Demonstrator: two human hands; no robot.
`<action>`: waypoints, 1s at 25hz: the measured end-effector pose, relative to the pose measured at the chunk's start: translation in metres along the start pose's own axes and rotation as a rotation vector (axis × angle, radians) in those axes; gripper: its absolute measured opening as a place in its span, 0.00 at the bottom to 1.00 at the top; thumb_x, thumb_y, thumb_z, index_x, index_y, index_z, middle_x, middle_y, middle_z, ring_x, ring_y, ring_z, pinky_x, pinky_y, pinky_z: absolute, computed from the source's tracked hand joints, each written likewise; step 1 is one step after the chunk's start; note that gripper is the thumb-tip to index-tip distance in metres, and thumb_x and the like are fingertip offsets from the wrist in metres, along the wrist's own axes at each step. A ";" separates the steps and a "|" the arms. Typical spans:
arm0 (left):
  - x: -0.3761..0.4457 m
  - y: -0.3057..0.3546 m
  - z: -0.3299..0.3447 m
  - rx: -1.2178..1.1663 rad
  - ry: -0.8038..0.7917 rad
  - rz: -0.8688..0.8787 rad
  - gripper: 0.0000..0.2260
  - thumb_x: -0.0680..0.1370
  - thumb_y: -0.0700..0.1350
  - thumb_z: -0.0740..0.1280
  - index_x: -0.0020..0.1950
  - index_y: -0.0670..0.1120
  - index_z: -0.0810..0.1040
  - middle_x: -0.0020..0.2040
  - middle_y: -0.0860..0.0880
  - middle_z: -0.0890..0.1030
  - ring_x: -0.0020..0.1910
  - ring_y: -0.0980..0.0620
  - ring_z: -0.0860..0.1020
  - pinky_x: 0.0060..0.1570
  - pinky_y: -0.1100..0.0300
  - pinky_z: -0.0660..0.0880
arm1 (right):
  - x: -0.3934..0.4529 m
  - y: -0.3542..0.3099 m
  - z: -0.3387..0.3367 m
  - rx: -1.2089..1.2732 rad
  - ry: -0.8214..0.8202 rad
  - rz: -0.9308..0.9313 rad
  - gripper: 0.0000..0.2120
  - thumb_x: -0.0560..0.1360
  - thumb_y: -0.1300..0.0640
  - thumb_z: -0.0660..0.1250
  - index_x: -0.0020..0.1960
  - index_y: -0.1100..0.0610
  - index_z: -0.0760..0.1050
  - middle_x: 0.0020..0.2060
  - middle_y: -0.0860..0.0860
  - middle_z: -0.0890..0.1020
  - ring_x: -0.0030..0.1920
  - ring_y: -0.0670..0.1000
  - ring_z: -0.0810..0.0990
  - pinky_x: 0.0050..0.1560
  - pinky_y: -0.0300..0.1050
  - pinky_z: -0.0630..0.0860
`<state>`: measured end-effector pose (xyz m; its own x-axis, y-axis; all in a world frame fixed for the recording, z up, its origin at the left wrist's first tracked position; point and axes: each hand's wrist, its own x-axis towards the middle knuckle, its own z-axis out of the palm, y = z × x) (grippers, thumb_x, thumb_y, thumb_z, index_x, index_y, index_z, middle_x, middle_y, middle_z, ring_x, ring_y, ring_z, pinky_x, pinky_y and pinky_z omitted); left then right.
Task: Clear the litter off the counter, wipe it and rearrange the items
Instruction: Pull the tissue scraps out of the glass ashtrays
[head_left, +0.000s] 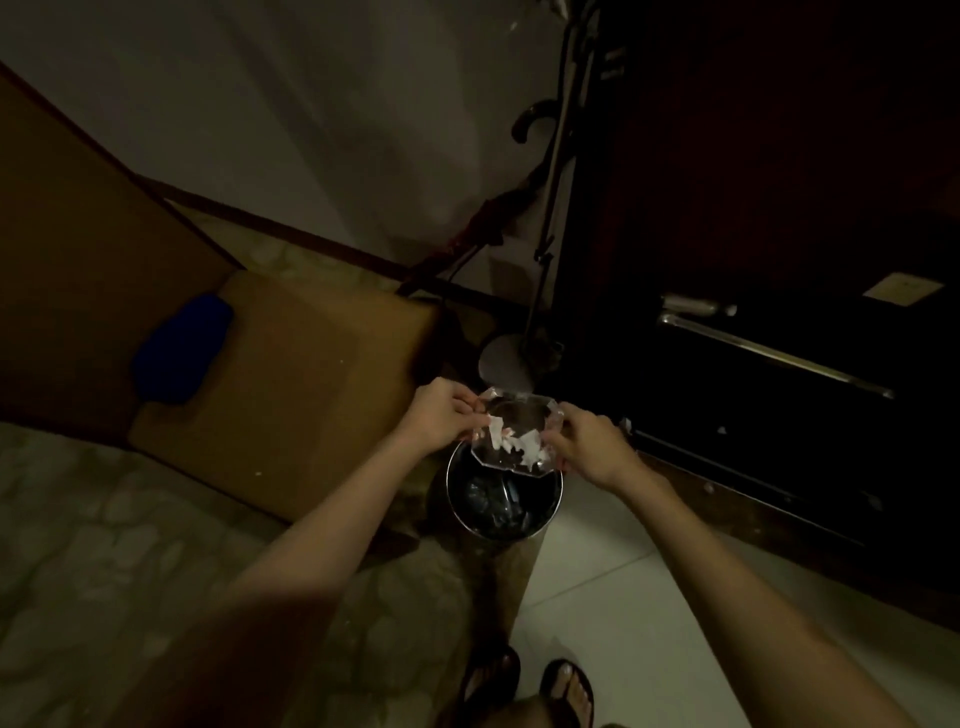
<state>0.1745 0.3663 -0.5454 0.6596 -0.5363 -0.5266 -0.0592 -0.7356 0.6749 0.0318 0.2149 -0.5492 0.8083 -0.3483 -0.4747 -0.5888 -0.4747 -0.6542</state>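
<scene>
A clear glass dish (511, 415) with faceted edges is tilted over a round metal bin (453, 470) on the floor. White scraps of paper (519, 444) lie at the dish's lower edge. My left hand (441, 415) grips the dish's left rim, its fingers curled round it. My right hand (587, 441) grips the right rim. The bin holds a dark liner and crumpled dark litter (493, 504).
A brown counter (291, 374) stands to the left with a blue cloth (182, 348) on it. A dark cabinet with a metal bar handle (769, 353) rises on the right. A lamp base (501, 358) sits behind the bin. My sandalled feet (524, 686) are on the pale floor.
</scene>
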 end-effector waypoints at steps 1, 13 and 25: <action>0.006 -0.008 0.005 0.035 0.011 0.029 0.09 0.70 0.41 0.76 0.48 0.41 0.81 0.40 0.50 0.80 0.42 0.55 0.79 0.44 0.62 0.78 | 0.006 0.007 0.008 -0.064 0.033 -0.008 0.10 0.78 0.53 0.63 0.57 0.56 0.72 0.48 0.56 0.81 0.50 0.57 0.79 0.44 0.45 0.71; 0.015 -0.020 0.012 -0.070 0.093 0.189 0.09 0.69 0.35 0.76 0.44 0.45 0.81 0.45 0.49 0.82 0.46 0.54 0.82 0.51 0.65 0.79 | 0.020 0.022 0.029 -0.090 0.195 -0.053 0.10 0.77 0.55 0.65 0.56 0.54 0.69 0.44 0.57 0.80 0.47 0.61 0.79 0.45 0.53 0.77; -0.019 0.030 -0.029 0.067 0.165 0.194 0.09 0.71 0.42 0.75 0.50 0.42 0.83 0.37 0.50 0.81 0.35 0.60 0.77 0.43 0.67 0.77 | -0.015 -0.031 -0.021 0.004 0.207 0.018 0.09 0.78 0.52 0.63 0.47 0.57 0.75 0.37 0.53 0.80 0.38 0.51 0.77 0.40 0.44 0.69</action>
<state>0.1816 0.3661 -0.5004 0.7441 -0.5991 -0.2957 -0.2421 -0.6543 0.7165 0.0373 0.2183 -0.5098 0.7797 -0.5156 -0.3552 -0.6026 -0.4638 -0.6495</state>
